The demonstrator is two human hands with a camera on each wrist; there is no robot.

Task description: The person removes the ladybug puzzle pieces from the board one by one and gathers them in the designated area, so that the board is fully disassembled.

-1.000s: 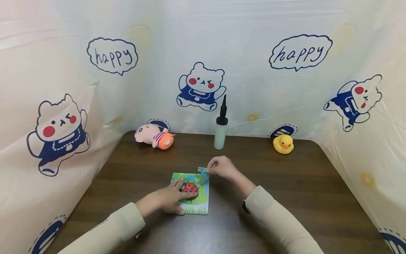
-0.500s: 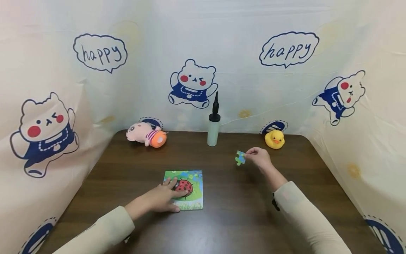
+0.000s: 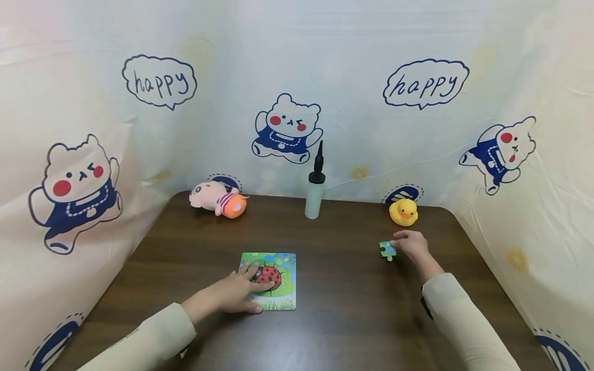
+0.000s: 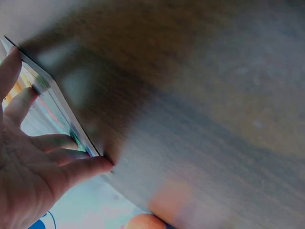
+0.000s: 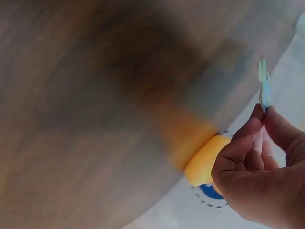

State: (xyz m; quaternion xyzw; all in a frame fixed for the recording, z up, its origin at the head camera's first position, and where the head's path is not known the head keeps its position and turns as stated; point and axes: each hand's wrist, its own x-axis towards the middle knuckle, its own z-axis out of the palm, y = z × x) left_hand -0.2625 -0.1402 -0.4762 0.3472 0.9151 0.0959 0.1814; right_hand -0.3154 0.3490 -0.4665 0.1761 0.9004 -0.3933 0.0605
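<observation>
compared with a second ago, the right hand (image 3: 412, 244) has carried a jigsaw piece (image 3: 387, 250) away from the upper right corner of the ladybug puzzle (image 3: 284, 299); piece and hand are now well to the right of it, near the front of the yellow duck (image 3: 403, 212). the left hand (image 3: 236, 292) stays spread on the puzzle's left part, fingers apart and fairly straight, gripping nothing. the right hand pinches the piece by its edge between thumb and fingertips, the other fingers curled in. the piece is thin, blue and green, with a notch on its left and a knob at its lower edge. the puzzle lies flat on the dark brown surface (image 3: 343, 319): a red, black-spotted ladybug on green, grass along the near edge, blue patches at the upper right.
</observation>
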